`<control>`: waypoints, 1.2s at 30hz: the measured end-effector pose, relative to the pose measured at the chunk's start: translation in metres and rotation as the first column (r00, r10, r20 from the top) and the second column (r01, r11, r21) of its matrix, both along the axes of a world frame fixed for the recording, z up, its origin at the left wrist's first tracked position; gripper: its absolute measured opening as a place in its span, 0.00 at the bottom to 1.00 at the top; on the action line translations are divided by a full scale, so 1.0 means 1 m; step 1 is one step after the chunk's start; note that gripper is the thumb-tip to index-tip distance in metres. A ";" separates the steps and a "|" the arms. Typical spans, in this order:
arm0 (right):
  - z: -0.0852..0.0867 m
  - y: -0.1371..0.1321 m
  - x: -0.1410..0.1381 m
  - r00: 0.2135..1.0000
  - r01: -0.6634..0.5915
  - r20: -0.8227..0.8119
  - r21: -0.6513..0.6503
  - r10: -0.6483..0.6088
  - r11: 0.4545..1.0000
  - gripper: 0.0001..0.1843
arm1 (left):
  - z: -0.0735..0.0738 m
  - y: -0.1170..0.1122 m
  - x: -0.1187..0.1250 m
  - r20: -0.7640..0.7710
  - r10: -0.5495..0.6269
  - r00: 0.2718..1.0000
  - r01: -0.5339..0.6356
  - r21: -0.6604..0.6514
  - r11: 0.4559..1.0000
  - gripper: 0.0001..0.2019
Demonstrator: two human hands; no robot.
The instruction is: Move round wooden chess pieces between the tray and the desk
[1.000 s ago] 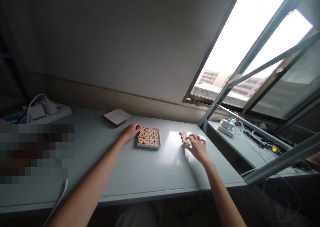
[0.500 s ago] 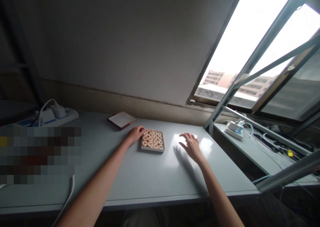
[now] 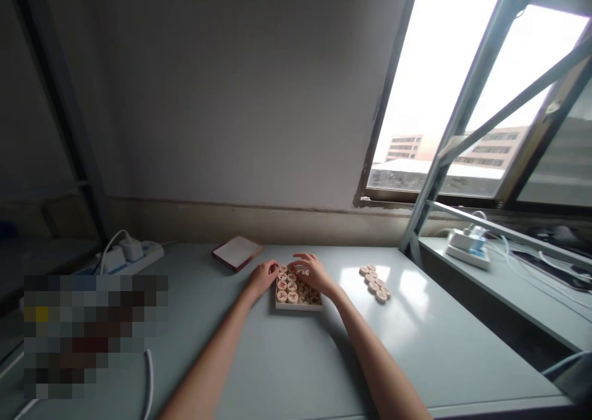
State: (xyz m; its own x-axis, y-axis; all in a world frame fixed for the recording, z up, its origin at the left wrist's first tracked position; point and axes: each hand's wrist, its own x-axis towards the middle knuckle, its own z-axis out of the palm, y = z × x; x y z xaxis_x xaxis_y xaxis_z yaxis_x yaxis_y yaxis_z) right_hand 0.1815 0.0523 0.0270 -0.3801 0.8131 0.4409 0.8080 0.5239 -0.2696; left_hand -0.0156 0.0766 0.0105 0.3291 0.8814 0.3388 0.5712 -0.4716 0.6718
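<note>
A shallow open box of round xiangqi pieces, marked with red and dark characters, lies on the grey desk. At its far left edge, my left hand has its fingers curled against the side of the box. My right hand reaches over the box's far right part, fingers stretched and apart on or just above the pieces; it hides some of them. Several loose xiangqi pieces lie in a slanting double row on the desk to the right.
The box lid rests with its pale inside up behind my left hand. A power strip with plugs stands at the back left, near a blurred-out patch. To the right are a metal frame post, a window and another desk with cables.
My right hand has moved left from the bare desk to over the box. Loose pieces now show on the desk at right, where none showed before. My view has shifted.
</note>
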 end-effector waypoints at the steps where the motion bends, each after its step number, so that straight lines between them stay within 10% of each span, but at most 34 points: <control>1: -0.001 -0.002 0.000 1.000 0.014 -0.006 0.021 -0.014 1.000 0.14 | 0.000 0.000 0.000 -0.007 0.004 1.000 -0.004 0.001 1.000 0.11; 9: 0.024 -0.012 0.034 0.962 0.267 -0.092 0.104 -0.258 0.958 0.12 | 0.001 -0.004 0.001 -0.060 0.020 0.998 -0.020 0.004 1.000 0.12; 17: 0.017 -0.041 0.117 0.707 0.690 0.123 0.093 -0.696 0.718 0.14 | -0.001 -0.001 0.000 -0.032 0.008 0.999 -0.009 -0.019 1.000 0.11; 20: 0.025 -0.039 0.094 0.794 0.589 0.065 0.167 -0.605 0.791 0.18 | -0.002 0.000 0.000 -0.022 0.003 1.000 -0.003 -0.020 1.000 0.11; 25: 0.029 -0.042 0.009 0.986 0.083 0.144 0.030 -0.087 0.996 0.13 | -0.004 0.003 0.001 0.010 -0.025 1.000 0.026 -0.015 1.000 0.11; 36: 0.025 -0.044 -0.009 0.983 0.054 0.172 0.045 -0.061 0.997 0.10 | -0.004 0.004 0.000 -0.026 -0.023 0.999 0.023 0.005 1.000 0.12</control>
State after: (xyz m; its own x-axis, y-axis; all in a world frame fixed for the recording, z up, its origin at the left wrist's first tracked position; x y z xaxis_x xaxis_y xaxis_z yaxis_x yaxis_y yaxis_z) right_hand 0.1723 0.0083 0.0521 -0.4063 0.8189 0.4055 0.8699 0.4825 -0.1027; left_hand -0.0155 0.0801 0.0061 0.3579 0.8719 0.3343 0.5777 -0.4880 0.6543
